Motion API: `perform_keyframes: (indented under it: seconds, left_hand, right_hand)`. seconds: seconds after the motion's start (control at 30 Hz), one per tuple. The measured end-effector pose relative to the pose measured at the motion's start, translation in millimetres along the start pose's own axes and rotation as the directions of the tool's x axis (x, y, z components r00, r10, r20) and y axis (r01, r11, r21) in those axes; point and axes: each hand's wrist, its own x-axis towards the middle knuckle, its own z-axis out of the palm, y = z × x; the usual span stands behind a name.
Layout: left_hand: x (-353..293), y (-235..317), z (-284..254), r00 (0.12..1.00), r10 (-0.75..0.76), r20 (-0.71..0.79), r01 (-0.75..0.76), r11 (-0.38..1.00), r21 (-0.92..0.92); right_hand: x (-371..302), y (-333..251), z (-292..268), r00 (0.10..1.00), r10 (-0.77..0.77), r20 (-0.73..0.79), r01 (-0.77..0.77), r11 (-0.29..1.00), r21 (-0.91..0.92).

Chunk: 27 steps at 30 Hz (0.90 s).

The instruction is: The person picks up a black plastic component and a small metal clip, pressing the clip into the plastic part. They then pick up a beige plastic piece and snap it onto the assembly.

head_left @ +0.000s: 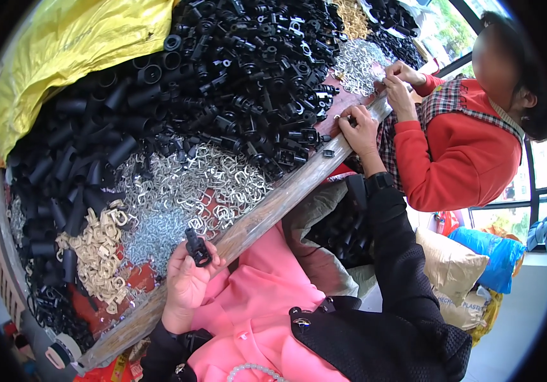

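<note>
My left hand (184, 280) is closed round a black plastic fitting (197, 247) with a ring at its lower end, held upright above the near edge of the heaps. Farther right, my right hand (360, 132) rests at the wooden rail (254, 223), its fingers curled together. Something dark shows between those fingers, too small to make out. On the rail just below that hand lies a small black piece (328, 153). Silver U-shaped clips (190, 184) and small bluish screws (154, 237) spread beyond my left hand.
Black plastic parts (254, 76) pile high at the back, with black tubes (117, 95) to the left. Beige clips (101, 254) lie at left. A yellow sack (89, 44) covers the far left. A co-worker in red (458, 153) works at the right. Sacks (451, 261) stand behind.
</note>
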Motion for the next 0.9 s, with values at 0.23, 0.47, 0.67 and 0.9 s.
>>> perform_keyframes:
  seconds: [0.23,0.47,0.67,0.9]
  left_hand:
    - [-1.8,-3.0,-2.3,1.000,0.013,0.011,-0.013,1.000,-0.022]
    - [0.2,-1.8,-2.6,0.999,0.015,0.037,-0.014,0.999,-0.032]
    - [3.1,-2.6,-0.3,0.999,0.012,0.047,-0.011,1.000,-0.028]
    - [-0.1,-2.7,-1.9,0.997,0.021,0.068,-0.019,0.999,-0.025]
  right_hand:
    - [-10.7,-9.0,-7.7,0.997,0.021,0.073,-0.035,0.978,0.204]
    - [-10.4,-41.9,-28.9,0.919,-0.055,0.390,-0.036,0.974,0.223]
    - [-11.6,-47.2,-27.2,0.895,-0.035,0.446,0.007,0.998,0.063]
    - [-18.1,-57.9,-11.1,0.911,0.103,0.398,-0.069,0.993,-0.099]
